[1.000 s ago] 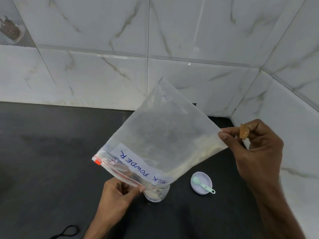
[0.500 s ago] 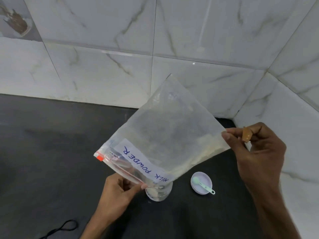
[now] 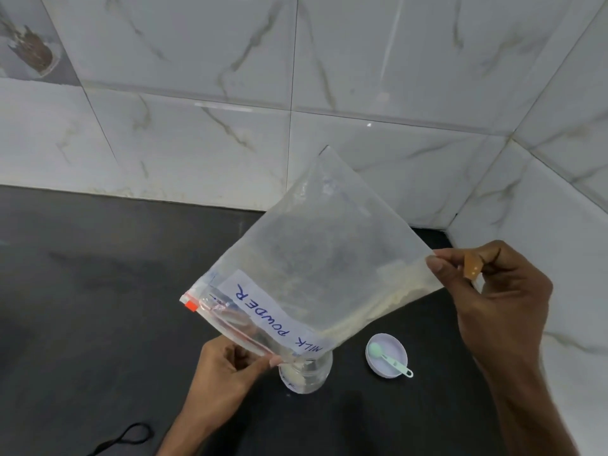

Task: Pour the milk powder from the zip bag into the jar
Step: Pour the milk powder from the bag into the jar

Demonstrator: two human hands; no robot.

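Tipping the zip bag (image 3: 312, 274) over the jar (image 3: 306, 373), I am pinching its zip-edge corner with my left hand (image 3: 227, 373) right above the jar's mouth, while my right hand (image 3: 493, 291) is pinching the opposite bottom corner, raised and well apart from the left. The jar is standing on the dark table (image 3: 98, 307), partly hidden under the bag's mouth. Most of the milk powder (image 3: 394, 291) is lying along the bag's lower edge near my right hand. To do this well, I judge I am needing to lift the right corner higher so the powder is sliding down that crease, holding the opening narrow and centred on the jar, and going gently, since a sudden rush could be spilling past the rim towards the lid (image 3: 391, 343) and green spoon (image 3: 375, 349) just beside it
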